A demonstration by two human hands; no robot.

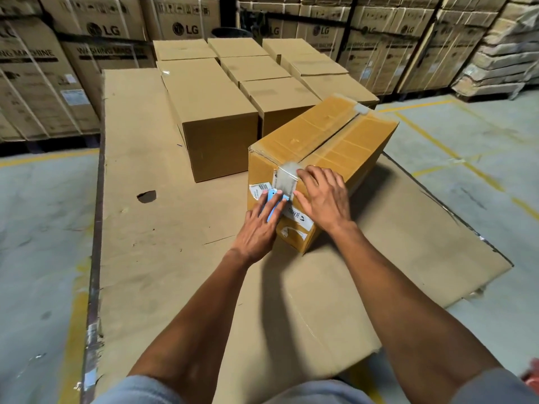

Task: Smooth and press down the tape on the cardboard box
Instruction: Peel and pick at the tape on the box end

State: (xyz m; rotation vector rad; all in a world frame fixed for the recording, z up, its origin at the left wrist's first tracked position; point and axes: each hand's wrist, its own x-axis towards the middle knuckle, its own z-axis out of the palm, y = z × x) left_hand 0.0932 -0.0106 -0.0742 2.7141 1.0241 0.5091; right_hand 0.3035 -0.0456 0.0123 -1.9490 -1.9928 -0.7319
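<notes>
We see a cardboard box (pixel 320 158) lying on flattened cardboard sheets (pixel 163 228) on the floor, near a block of closed cartons (pixel 221 112); what any of them holds cannot be told. Clear tape (pixel 287 179) runs along the top seam and folds over the near end. Our right hand (pixel 323 199) lies with fingers spread flat at this end, fingertips at the tape, grasping nothing. Our left hand (pixel 259 225) presses a small blue object (pixel 274 207) against the end face, fingers extended over it.
</notes>
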